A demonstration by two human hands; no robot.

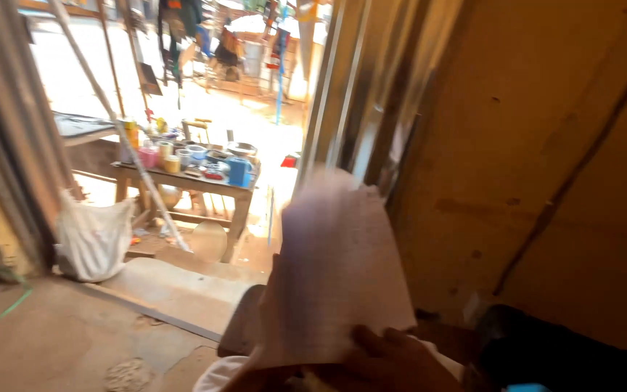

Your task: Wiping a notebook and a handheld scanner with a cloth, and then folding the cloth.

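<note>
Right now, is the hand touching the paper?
Touching. The head view shows a hand at the bottom of the frame with its thumb lying on the lower edge of the squared paper sheet, holding it up.

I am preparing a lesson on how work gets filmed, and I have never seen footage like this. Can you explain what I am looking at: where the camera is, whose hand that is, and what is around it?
There is no machine here. One camera sits on a person's head and looks forward and down, so you see roughly what that person sees. At the bottom, a hand holds up a blurred, pale pinkish sheet of paper by its lower edge; which hand it is cannot be told. To the right stands a large brown wooden board. Beyond the open doorway is a small wooden table crowded with coloured tins and pots, with a white sack on the floor to its left.
</note>
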